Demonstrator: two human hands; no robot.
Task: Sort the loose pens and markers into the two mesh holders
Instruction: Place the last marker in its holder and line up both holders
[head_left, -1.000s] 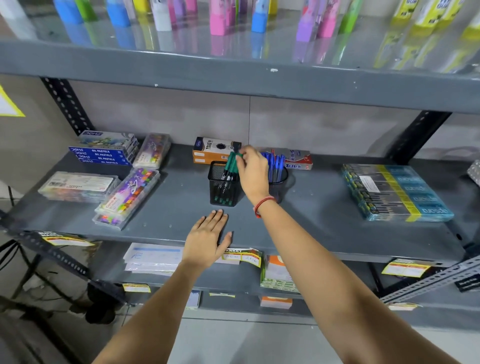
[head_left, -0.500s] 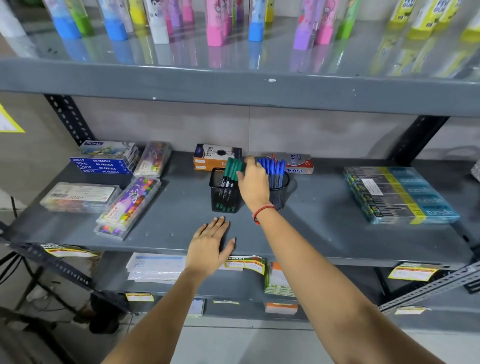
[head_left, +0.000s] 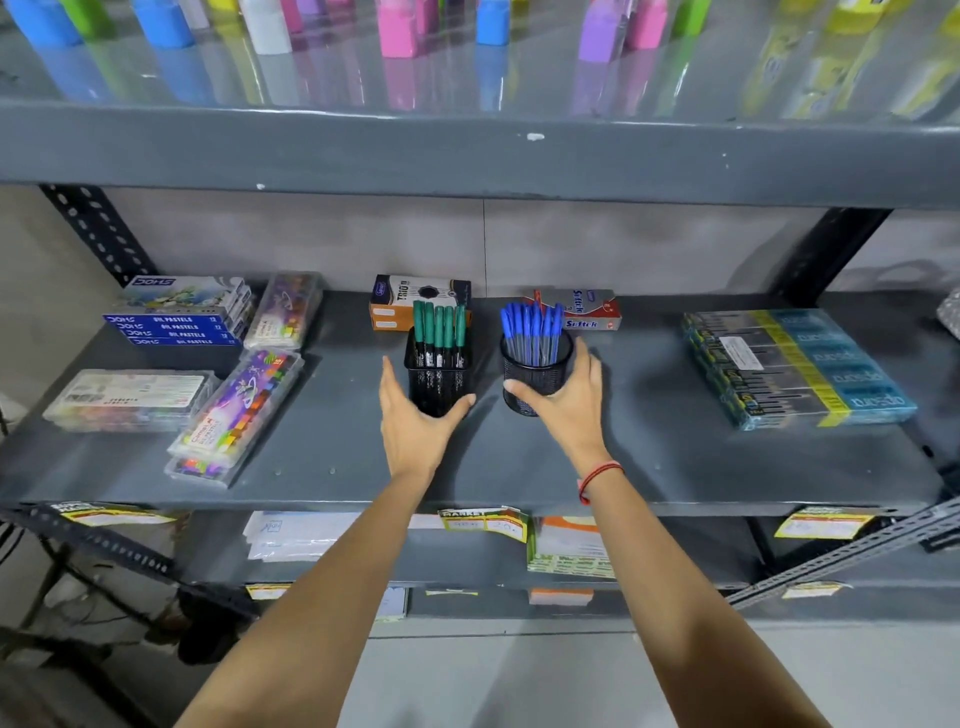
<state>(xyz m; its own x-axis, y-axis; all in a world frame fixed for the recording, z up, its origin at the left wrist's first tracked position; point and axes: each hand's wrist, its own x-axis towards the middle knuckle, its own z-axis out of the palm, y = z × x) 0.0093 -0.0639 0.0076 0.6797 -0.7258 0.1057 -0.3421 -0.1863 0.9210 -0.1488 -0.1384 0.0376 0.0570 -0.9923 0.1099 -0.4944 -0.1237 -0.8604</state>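
Note:
Two black mesh holders stand side by side on the grey shelf (head_left: 519, 467). The square holder (head_left: 441, 382) on the left carries several green-capped markers (head_left: 439, 327), standing upright. The round holder (head_left: 537, 371) on the right carries several blue-capped pens (head_left: 530, 330). My left hand (head_left: 415, 421) cups the square holder from the front, fingers on its left side and thumb at its right lower edge. My right hand (head_left: 569, 400) wraps the round holder from the front right, thumb across its front. No loose pens lie on the shelf.
Behind the holders lie an orange and black pen box (head_left: 410, 296) and a red Softek box (head_left: 592, 309). Oil pastel boxes (head_left: 176, 322) and clear crayon cases (head_left: 239, 410) fill the left; a wrapped blue pack (head_left: 800, 364) lies right. An upper shelf (head_left: 467, 156) overhangs.
My right hand left the green markers and came down around the round holder. My left hand rose from the shelf front and cupped the square holder.

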